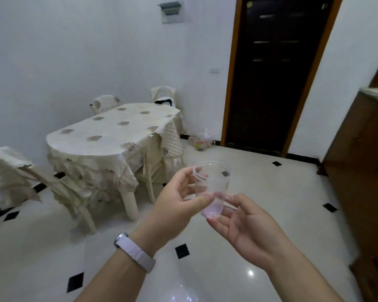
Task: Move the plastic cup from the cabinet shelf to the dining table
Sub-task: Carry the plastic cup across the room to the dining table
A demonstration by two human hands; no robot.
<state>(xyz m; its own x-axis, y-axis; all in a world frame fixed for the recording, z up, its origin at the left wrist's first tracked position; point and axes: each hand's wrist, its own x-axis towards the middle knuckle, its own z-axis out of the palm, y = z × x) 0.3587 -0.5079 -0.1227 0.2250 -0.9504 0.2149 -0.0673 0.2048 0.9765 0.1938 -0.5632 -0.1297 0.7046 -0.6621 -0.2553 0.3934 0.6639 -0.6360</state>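
Observation:
A clear plastic cup [213,184] is held upright in front of me, over the floor. My left hand [179,199], with a pale band on the wrist, grips its side with thumb and fingers. Under the cup's base, my right hand [247,225] touches it with thumb and fingertips. The dining table [109,136], covered with a cream patterned cloth, stands ahead to the left, some way from the cup.
Cloth-covered chairs [13,177] surround the table. A dark door [275,70] is ahead on the right, with a plastic bag [202,141] on the floor beside it. A brown wooden cabinet [362,166] lines the right edge. The tiled floor is glossy white.

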